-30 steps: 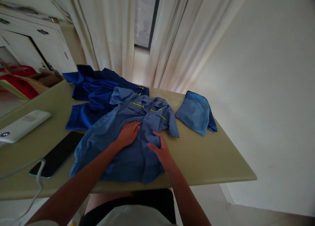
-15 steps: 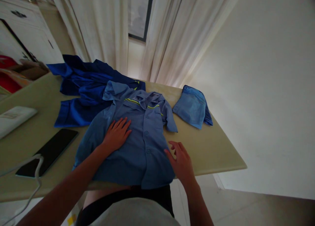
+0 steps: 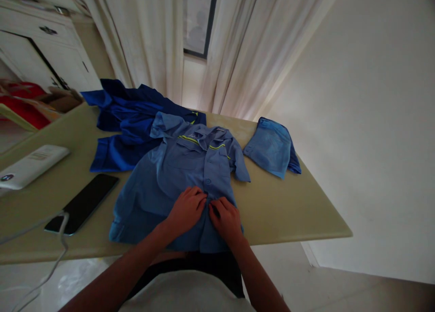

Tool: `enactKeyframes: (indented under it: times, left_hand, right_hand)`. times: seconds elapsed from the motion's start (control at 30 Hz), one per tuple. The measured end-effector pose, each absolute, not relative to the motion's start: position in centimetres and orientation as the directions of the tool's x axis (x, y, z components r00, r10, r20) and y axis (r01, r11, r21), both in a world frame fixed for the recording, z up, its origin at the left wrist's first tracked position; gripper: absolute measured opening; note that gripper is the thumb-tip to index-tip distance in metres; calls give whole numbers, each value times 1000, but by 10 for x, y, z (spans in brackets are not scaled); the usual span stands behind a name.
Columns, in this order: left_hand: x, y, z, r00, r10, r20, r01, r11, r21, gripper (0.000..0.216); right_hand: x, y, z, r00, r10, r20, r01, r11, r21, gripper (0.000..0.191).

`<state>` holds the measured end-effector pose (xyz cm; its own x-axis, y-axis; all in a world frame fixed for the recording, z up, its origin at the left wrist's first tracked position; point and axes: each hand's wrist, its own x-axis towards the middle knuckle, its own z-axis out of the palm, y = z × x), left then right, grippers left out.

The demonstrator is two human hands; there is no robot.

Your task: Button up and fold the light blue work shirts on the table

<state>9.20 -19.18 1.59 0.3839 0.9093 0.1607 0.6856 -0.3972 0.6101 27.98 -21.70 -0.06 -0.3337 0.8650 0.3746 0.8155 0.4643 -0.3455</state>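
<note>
The shirt is matt woven cloth, lightly creased, with thin shiny trim at the collar. The darker garment behind it is a similar cloth, more rumpled. The counter has a smooth, dull finish. The phone shows glossy black glass. The white box looks like satin plastic. The curtains are soft, pale fabric.

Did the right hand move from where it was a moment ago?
Yes. The right hand went leftward, from the right edge of the light blue shirt onto the shirt's middle button line, meeting the left hand.
</note>
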Motion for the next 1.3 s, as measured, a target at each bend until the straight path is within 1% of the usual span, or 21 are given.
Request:
enactKeyframes:
  times: [0.13, 0.2, 0.27, 0.33, 0.43, 0.5, 0.57, 0.63, 0.73, 0.8, 0.87, 0.97, 1.13, 1.2, 1.3]
  left_hand:
    - [108, -181, 16, 336, 922, 195, 613, -371, 698, 19]
    - [111, -180, 6, 304, 928, 215, 545, -355, 760, 19]
    - [112, -182, -6, 260, 934, 244, 496, -346, 797, 20]
    - [110, -185, -17, 221, 934, 279, 487, -354, 799, 22]
    - [106, -190, -23, 203, 929, 310, 515, -371, 773, 24]
    - [106, -191, -22, 200, 928, 313, 538, -371, 757, 25]
    - [107, -191, -19, 200, 931, 305, 559, -364, 745, 25]
    - [108, -191, -18, 208, 931, 302, 567, -366, 738, 25]
    - [110, -190, -17, 221, 915, 336, 547, -402, 734, 25]
    - [109, -190, -15, 223, 904, 364, 520, -426, 740, 25]
    - [109, -191, -13, 227, 901, 369, 497, -434, 751, 26]
    - [107, -192, -10, 245, 910, 335, 481, -414, 773, 25]
    - [108, -192, -13, 234, 929, 287, 488, -368, 791, 25]
    - [108, -192, -14, 233, 930, 284, 483, -364, 796, 24]
    - [107, -191, -14, 251, 928, 276, 462, -365, 808, 23]
  right_hand:
    - [278, -219, -8, -347, 800, 490, 800, 525, -290, 16]
    - [278, -220, -10, -363, 778, 513, 791, 548, -272, 17]
    - [279, -219, -11, -372, 778, 507, 784, 556, -278, 17]
    - [279, -217, -11, -367, 794, 484, 765, 554, -329, 16]
    - [282, -211, -10, -357, 824, 440, 705, 547, -451, 15]
    - [284, -208, -10, -371, 827, 422, 673, 553, -492, 15]
    - [286, -206, -9, -404, 810, 425, 662, 579, -476, 15]
    - [287, -206, -10, -436, 784, 442, 671, 610, -421, 16]
    - [287, -207, -11, -454, 752, 478, 696, 634, -338, 17]
    - [286, -208, -11, -441, 750, 493, 703, 630, -330, 17]
    - [285, -209, -11, -425, 762, 489, 702, 618, -352, 16]
    - [285, -211, -10, -421, 789, 448, 701, 596, -391, 17]
    - [287, -212, -11, -467, 803, 370, 685, 593, -423, 20]
    - [287, -209, -10, -453, 818, 356, 661, 575, -482, 19]
    - [286, -203, -9, -340, 879, 334, 625, 477, -618, 19]
